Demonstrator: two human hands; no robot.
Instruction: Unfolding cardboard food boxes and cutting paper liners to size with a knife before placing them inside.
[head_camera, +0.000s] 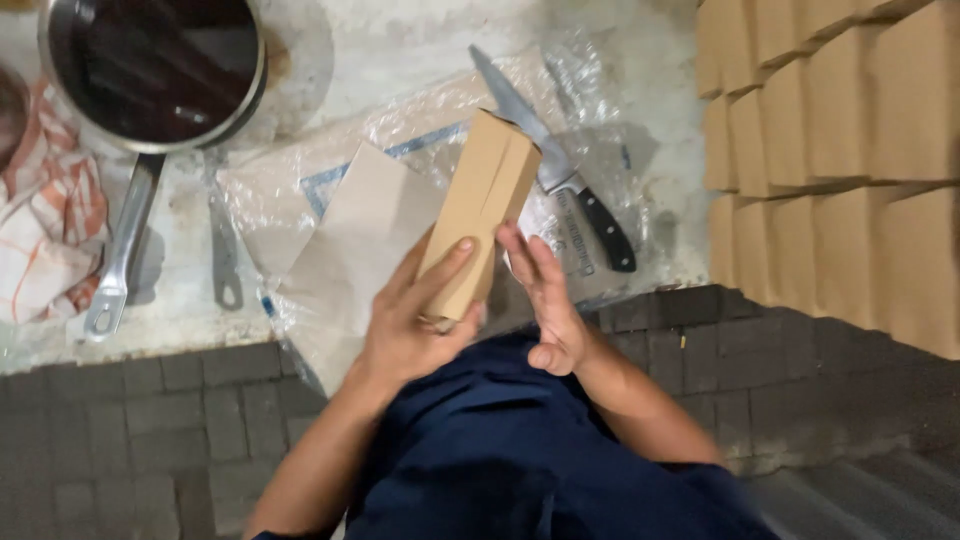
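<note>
Concrete slab (400, 50), pale and stained. On it: steel pan (155, 65) with long handle; checked orange-and-white cloth (45, 230); metal utensil (225, 250) beside the pan handle; clear plastic sheet (600, 100) carrying flat cardboard (365, 215) and a black-handled knife (560, 170).

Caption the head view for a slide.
Left hand holds a brown cardboard box, right hand touching it, above a knife on plastic wrap.

A tall brown cardboard box (480, 215) is gripped by the left hand (410, 325) and touched by the right hand (545, 295) above a plastic-wrapped stack of flat cardboard (350, 235), with a kitchen knife (555, 165), a pan (155, 70) and what appears to be a checked cloth (50, 215) nearby.
</note>
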